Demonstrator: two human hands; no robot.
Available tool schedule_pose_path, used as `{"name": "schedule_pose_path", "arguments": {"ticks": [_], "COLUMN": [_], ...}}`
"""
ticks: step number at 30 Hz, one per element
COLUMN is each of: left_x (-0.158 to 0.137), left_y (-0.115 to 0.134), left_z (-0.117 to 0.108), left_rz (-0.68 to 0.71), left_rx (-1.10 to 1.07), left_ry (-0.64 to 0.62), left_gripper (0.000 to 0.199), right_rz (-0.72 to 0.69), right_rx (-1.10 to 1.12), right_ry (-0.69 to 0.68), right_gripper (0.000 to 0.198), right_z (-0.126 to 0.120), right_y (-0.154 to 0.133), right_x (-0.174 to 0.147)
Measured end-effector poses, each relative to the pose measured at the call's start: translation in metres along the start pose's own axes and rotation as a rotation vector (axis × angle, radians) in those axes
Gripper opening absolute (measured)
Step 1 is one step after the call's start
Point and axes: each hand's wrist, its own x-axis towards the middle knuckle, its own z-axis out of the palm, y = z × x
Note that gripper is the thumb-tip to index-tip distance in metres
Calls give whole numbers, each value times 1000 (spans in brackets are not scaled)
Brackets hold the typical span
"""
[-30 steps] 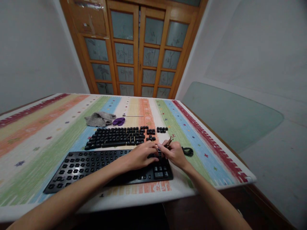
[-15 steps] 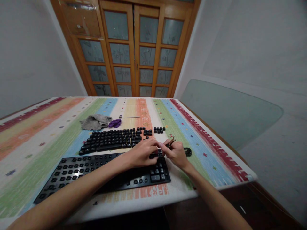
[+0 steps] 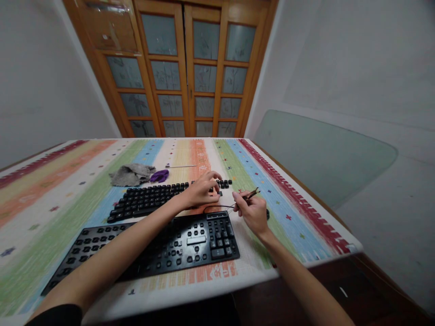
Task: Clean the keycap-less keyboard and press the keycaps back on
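My left hand reaches over the loose keycaps with its fingers curled. A small black keycap shows between its thumb and a fingertip. My right hand is closed around a thin dark tool; its pointed ends stick out above the fist, and fine wires seem to show at the lower left. In front of both hands lies a black keyboard with most of its caps off. Caps remain on its number pad. Removed keycaps stand in rows behind it, partly hidden by my left hand.
A grey cloth and a purple cloth lie behind the keycaps. Beyond them is a thin metal rod. A black cable runs from the keyboard towards my right hand. The striped tablecloth covers the table.
My left hand has moved from the keyboard's number pad up and away to the loose keycaps. My right hand has drawn slightly apart from it, still holding the tool.
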Motion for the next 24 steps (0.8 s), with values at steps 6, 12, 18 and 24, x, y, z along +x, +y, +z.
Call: {"name": "schedule_pose_path", "arguments": {"ticks": [6, 12, 18, 24], "left_x": [16, 22, 20, 19], "left_y": [-21, -24, -28, -28], "left_z": [18, 27, 29, 30], "left_rz": [-41, -101, -120, -131], "left_rx": [197, 254, 274, 285], "left_ry": [-109, -151, -158, -158], "left_gripper": [4, 7, 8, 9], "right_rz": [-1, 16, 8, -25], "right_rx": [-12, -8, -16, -33], "right_ry": [5, 15, 13, 5], "right_gripper": [48, 48, 48, 48], "right_z": [-1, -1, -1, -1], "right_y": [1, 0, 1, 1], "right_x": [-1, -1, -1, -2]}}
